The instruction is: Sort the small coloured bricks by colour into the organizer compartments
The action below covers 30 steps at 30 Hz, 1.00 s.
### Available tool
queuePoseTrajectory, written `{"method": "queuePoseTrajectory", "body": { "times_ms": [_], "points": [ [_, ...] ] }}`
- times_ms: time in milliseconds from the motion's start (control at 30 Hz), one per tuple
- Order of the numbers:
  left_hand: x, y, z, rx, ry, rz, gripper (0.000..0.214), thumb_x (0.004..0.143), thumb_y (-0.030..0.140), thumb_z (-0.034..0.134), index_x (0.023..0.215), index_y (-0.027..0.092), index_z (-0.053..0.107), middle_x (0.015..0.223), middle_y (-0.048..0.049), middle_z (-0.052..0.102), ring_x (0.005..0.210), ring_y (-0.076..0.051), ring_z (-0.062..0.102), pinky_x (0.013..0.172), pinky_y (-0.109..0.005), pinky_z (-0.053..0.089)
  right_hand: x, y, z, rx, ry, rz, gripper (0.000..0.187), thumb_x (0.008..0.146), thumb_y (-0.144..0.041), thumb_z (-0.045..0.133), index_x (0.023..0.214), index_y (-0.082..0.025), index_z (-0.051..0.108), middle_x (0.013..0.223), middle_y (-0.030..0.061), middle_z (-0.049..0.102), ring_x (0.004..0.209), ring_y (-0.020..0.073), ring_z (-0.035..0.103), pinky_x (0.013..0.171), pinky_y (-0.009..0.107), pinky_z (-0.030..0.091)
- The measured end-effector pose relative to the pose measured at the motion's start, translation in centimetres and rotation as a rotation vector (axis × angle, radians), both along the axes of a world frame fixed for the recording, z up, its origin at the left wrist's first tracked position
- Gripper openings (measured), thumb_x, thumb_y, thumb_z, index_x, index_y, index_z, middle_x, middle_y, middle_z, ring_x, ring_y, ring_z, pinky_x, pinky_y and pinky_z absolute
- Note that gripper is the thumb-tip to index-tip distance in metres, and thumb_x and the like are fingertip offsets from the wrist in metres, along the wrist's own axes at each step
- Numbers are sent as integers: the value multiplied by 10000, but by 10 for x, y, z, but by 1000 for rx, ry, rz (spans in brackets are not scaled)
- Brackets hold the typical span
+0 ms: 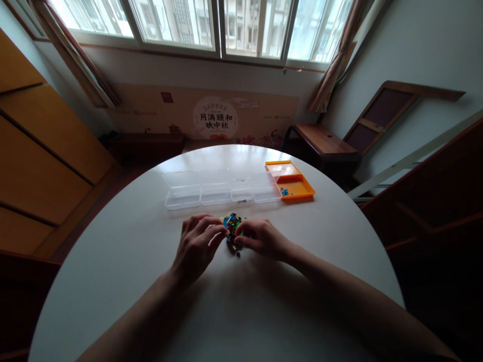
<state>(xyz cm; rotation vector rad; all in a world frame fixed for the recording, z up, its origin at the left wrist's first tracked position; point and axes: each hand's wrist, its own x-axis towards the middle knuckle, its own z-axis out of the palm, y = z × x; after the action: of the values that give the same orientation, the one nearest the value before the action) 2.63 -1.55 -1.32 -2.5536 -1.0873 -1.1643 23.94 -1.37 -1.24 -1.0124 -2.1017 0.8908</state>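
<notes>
A small heap of tiny coloured pieces, like mini building bricks (233, 229), lies on the white round table (241, 311). Blue, green, yellow and dark brown pieces show in it. My left hand (196, 245) is at the heap's left edge, its thumb and forefinger drawn together in a pinch. From the right, my right hand (264, 239) reaches in with curled fingers, thumb and forefinger close together over the pieces. Whatever either set of fingertips holds is too small to make out. One dark piece lies just in front of the heap.
Behind the heap stands a clear plastic compartment box (219, 193) with its lid raised. An orange tray (302, 188) adjoins its right end, with a few blue pieces in its near left corner. A wooden chair (324, 138) stands beyond the table at the right.
</notes>
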Motion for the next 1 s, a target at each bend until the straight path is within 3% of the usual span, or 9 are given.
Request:
{"method": "queuePoseTrajectory", "body": {
  "times_ms": [133,267,833,1000],
  "points": [
    [3,-5,3,51,-23,-35,113,821,146,672,899,225,648,912,-17,691,978,-205,567,870,-367,416,-5,-1,-1,-152,124,26,169,872,-277,596,902,-149,704,727,17,665,639,105,557,607,204,424],
    [4,-7,5,78,-32,-57,105,817,144,675,876,228,651,886,-12,690,959,-198,572,857,-357,417,-9,-1,-6,-184,213,48,203,887,-282,568,908,-136,709,737,33,680,670,122,602,632,220,459],
    [3,-6,4,18,-2,-31,53,823,211,678,852,254,670,871,4,709,964,-190,598,871,-351,428,-5,-5,-7,156,49,-77,111,859,-211,607,863,-182,715,790,23,698,655,109,594,641,203,440],
    [-3,-1,1,14,2,44,11,832,238,670,837,247,666,860,1,706,931,-198,602,860,-362,415,12,11,-8,276,5,-243,141,869,-211,579,847,-170,712,749,29,691,617,115,567,644,219,434]
  ]
}}
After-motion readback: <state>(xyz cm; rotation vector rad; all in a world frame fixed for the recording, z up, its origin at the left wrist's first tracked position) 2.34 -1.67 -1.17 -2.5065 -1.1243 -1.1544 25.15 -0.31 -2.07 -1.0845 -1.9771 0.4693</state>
